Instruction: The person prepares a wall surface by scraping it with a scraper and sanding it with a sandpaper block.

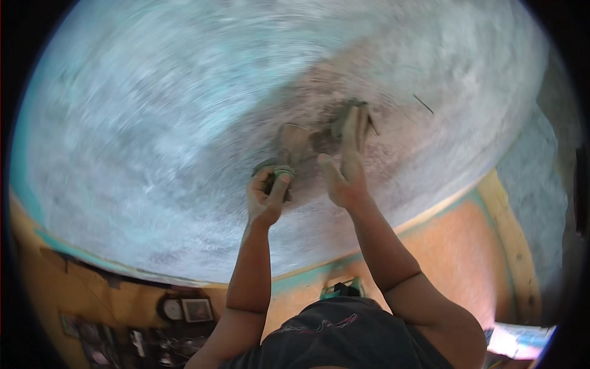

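Note:
My left hand is closed around a small dark object with a green banded rim; blur keeps its kind unclear. Just beyond it is a blurred brown, flat-ended shape that I cannot make out. To the right, my right hand has its fingers stretched out away from me and the thumb apart. A dark greenish shape shows beside those fingers, too smeared to name. Both hands are in front of a large pale blue-white surface with a brownish shadowed patch around them.
A thin dark stick shows against the pale surface at right. An orange wall with a yellow border lies below right. At lower left are a round clock, a framed picture and dark cluttered items.

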{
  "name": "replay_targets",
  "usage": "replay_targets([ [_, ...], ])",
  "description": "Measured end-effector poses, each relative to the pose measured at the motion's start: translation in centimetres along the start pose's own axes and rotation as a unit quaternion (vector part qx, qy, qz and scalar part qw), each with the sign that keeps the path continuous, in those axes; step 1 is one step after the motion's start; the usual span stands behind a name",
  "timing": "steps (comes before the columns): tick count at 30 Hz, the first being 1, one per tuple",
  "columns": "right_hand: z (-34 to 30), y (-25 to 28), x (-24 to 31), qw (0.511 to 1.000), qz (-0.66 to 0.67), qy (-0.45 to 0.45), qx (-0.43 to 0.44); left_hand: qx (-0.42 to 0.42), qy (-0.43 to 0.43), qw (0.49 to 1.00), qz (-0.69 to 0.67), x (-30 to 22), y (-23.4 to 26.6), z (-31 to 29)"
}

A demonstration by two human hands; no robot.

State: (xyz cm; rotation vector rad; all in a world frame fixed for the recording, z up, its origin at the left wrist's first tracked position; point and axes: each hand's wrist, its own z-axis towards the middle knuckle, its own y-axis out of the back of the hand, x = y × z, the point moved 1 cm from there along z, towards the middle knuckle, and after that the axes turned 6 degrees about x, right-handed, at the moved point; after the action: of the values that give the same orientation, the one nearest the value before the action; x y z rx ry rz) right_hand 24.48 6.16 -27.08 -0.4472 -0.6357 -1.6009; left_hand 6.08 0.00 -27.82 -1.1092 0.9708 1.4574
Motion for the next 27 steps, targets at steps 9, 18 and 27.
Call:
replay_targets([
  [9,-0.9,-5.0,3.9,0.992,-0.067,0.047,0.094,-0.011,-0.026,0.998,-0.056,-1.3,3.6,-4.6],
  [18,1.8,-3.4,1.6,0.997,-0.016,-0.032,-0.061,-0.023,-0.05,0.996,-0.065,-2.0,6.6,-5.5],
  [27,1.7,-4.0,1.2,0.975,-0.154,0.043,-0.153,-0.019,-0.064,0.994,-0.092,-3.2,7.0,-5.7],
])
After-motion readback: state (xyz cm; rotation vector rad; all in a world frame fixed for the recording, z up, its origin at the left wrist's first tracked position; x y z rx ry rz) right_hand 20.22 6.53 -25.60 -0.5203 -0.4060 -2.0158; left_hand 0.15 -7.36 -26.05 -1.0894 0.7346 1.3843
